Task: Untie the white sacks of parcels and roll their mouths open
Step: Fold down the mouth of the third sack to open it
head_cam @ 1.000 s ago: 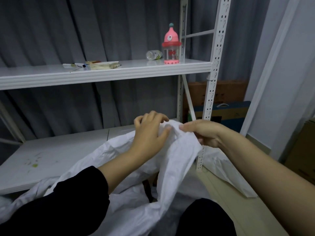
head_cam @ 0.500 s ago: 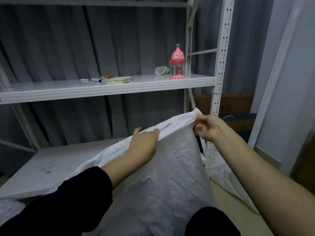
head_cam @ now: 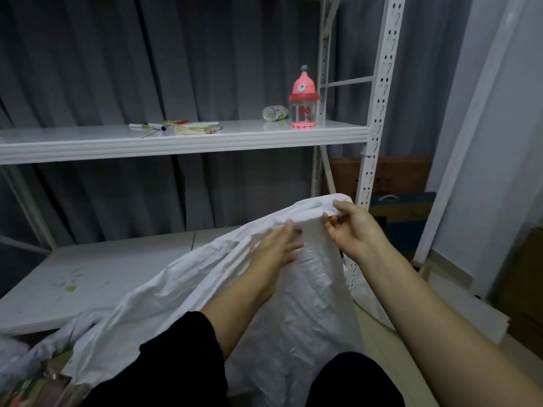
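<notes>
The right hand (head_cam: pixel 352 230) pinches the folded top rim of the white sack (head_cam: pixel 308 304). Just beside it the left hand (head_cam: pixel 276 248), fingers straight and blurred, lies flat on the cloth. The crinkled, woven sack hangs below both hands and drapes off to their left.

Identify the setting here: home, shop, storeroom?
Probably a storeroom or parcel back room rather than a living space. The signs are white slotted-steel shelving, cardboard boxes on the floor behind it, and a large white sack being handled.
</notes>
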